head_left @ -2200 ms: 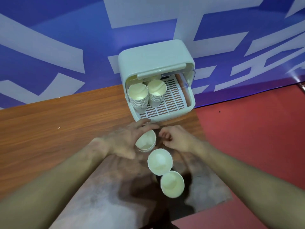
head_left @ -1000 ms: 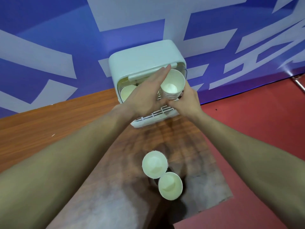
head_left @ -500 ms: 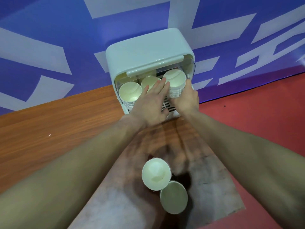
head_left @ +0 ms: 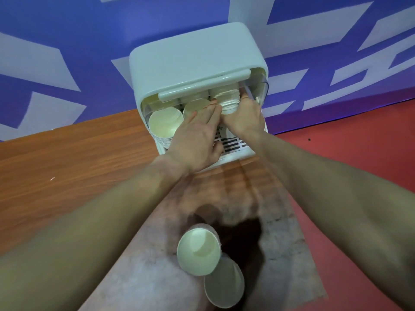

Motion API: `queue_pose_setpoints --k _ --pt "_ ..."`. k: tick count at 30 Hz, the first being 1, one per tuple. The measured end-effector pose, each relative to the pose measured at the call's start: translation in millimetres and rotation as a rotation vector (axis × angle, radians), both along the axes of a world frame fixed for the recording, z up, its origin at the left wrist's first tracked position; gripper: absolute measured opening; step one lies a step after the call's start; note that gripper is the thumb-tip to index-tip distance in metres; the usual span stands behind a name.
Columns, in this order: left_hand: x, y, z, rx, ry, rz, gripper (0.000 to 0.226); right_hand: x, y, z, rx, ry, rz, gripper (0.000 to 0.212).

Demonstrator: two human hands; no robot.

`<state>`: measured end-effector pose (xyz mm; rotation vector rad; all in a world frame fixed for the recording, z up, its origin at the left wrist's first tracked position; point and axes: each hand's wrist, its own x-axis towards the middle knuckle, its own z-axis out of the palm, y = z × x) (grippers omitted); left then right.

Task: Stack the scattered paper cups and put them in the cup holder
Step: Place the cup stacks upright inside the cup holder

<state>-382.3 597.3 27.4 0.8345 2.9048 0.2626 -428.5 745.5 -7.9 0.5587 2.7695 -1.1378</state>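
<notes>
A pale green cup holder box [head_left: 193,61] with its lid raised stands at the table's far edge. Inside it are a stack of paper cups at the left [head_left: 165,123], a middle stack [head_left: 195,105] and a third stack [head_left: 225,97] deep at the right. My right hand [head_left: 246,117] is wrapped around that right stack, inside the holder. My left hand [head_left: 197,136] lies flat with its fingers straight, their tips against the same stack. Two loose paper cups stand near me: one [head_left: 198,251] and another [head_left: 224,285] close behind it.
The holder sits on a wooden table [head_left: 74,158] against a blue and white wall [head_left: 67,41]. A worn grey patch [head_left: 278,243] covers the table's near part. Red floor [head_left: 359,140] lies to the right of the table's edge.
Both hands picked a cup stack up from the table, carried it to the holder and pushed it deeper into the right side. The two loose cups have stayed in place.
</notes>
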Motion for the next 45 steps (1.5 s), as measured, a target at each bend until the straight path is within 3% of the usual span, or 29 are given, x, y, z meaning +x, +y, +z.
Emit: queue_pose_setpoints --k 3,8,11,14,18,25,28,32,35,39,43,45 --pt "-1 1 1 0.002 0.007 0.012 0.079 -2 4 2 -0.040 -0.002 -0.002 0.054" --pt "-3 2 5 0.056 -0.002 0.036 0.078 3 -1 2 -0.174 0.144 -0.083 0.068" --pt "-2 -1 3 0.043 0.005 0.010 0.078 -10 -4 -10 -0.194 0.161 -0.071 0.066" --pt "-3 -3 3 0.044 -0.006 -0.006 0.079 -24 -10 -16 -0.242 0.132 -0.085 0.052" --pt "-2 -7 7 0.064 -0.033 -0.035 0.077 -32 -9 -18 -0.155 0.069 -0.078 0.028" --pt "6 -9 12 0.060 -0.048 -0.081 0.078 -34 -6 -25 -0.082 0.021 -0.002 0.049" --pt "9 -15 16 0.098 -0.049 -0.109 0.076 -23 -4 -10 -0.193 0.050 -0.067 0.065" --pt "22 -23 32 0.227 -0.053 -0.189 0.067 16 -2 17 -0.221 0.126 -0.071 0.064" --pt "49 -27 53 0.345 -0.071 -0.291 0.064 71 -1 38 -0.211 0.300 -0.062 0.043" --pt "93 -44 60 0.361 -0.147 -0.355 0.066 153 -2 52 -0.144 0.361 0.036 0.017" --pt "127 -66 48 0.259 -0.231 -0.355 0.067 213 -8 47 -0.115 0.155 0.350 0.022" --pt "144 -73 44 0.219 -0.304 -0.411 0.079 232 -9 37 -0.119 0.019 0.414 0.027"
